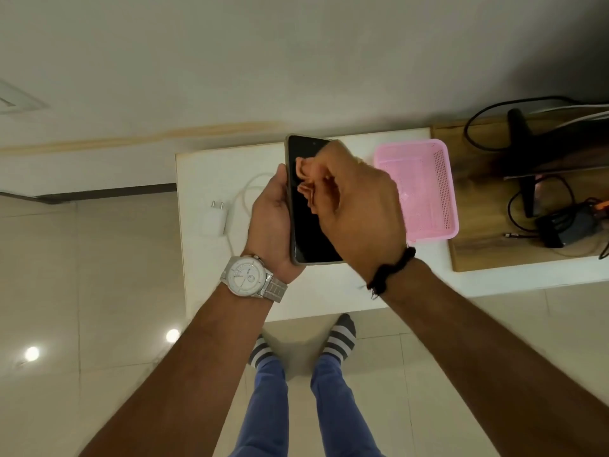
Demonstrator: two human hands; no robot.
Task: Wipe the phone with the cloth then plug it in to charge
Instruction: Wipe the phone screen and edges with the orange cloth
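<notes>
My left hand (pixel 270 222) holds a black phone (pixel 313 235) upright by its left edge and bottom, with the dark screen facing me, above the white table (pixel 204 166). My right hand (pixel 359 209) lies over the right half of the screen with its fingers bunched. A small peach-pink cloth (pixel 306 174) shows at the fingertips, pressed against the glass. A white charger plug (pixel 215 219) lies on the table left of the phone. Its white cable (pixel 247 189) loops behind my left hand, and the cable's end is hidden.
An empty pink plastic basket (pixel 438 192) sits on the table right of my hands. Beyond it a wooden board (pixel 487 255) carries a monitor stand (pixel 520 133), black cables and a power brick (pixel 566 229). Below me are tiled floor and my striped socks.
</notes>
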